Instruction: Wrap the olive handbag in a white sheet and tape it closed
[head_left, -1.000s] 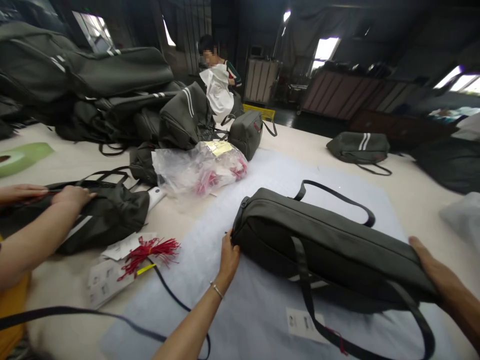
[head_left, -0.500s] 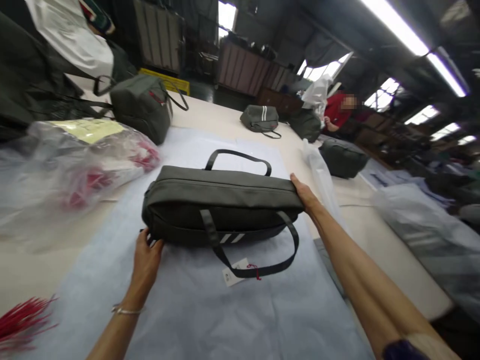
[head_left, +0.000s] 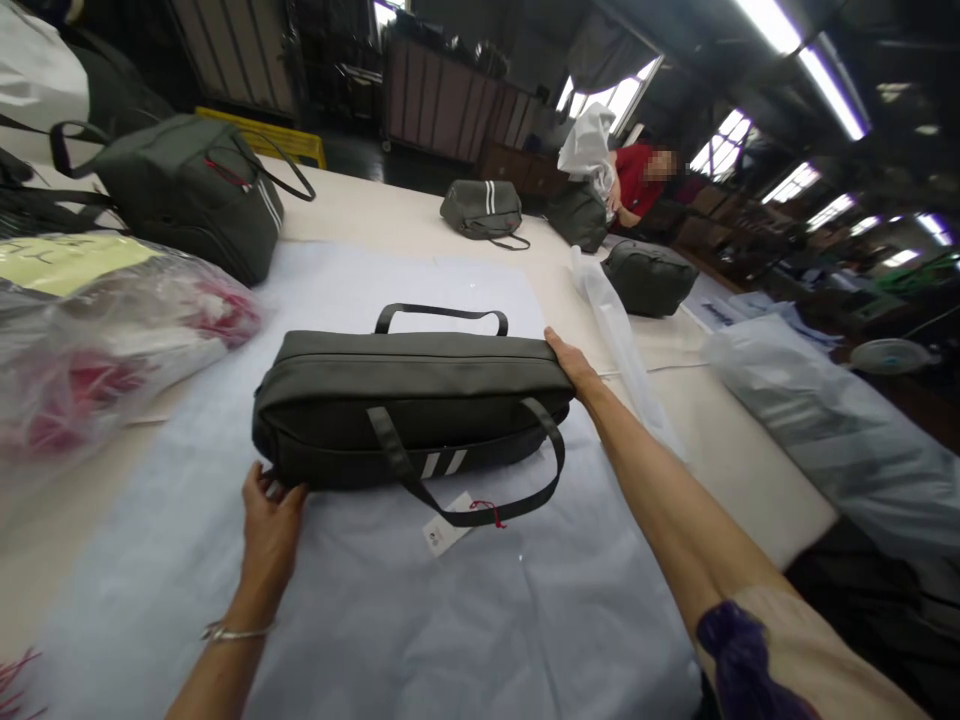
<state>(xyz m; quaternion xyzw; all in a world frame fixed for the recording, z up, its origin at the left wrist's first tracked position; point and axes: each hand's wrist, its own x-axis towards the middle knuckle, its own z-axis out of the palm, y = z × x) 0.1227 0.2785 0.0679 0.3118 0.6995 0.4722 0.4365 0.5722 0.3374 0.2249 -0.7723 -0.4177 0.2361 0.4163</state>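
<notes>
A dark grey-green duffel bag [head_left: 420, 375] sits upright on a pale blue sheet, its long zipped top facing me. One strap handle stands up behind it; the other droops over the front, past two white stripes. A white hang tag [head_left: 448, 524] on a red string lies by the front handle. My left hand [head_left: 271, 515], with a bracelet on the wrist, grips the bag's lower left corner between thumb and fingers. At the other end, my right hand [head_left: 568, 362] clasps the right side, its thumb on top and its other fingers hidden behind the bag.
Left of the sheet [head_left: 360, 610] lies a clear plastic bag [head_left: 142, 350] with red items inside. Another dark bag [head_left: 187, 190] stands behind it. Smaller dark bags [head_left: 484, 210] sit at the far side, near a person in red [head_left: 637, 180]. Plastic-wrapped goods [head_left: 817, 410] lie at right.
The view has swung a little to the right, so everything appears shifted left. Both hands keep the same places on the duffel bag.
</notes>
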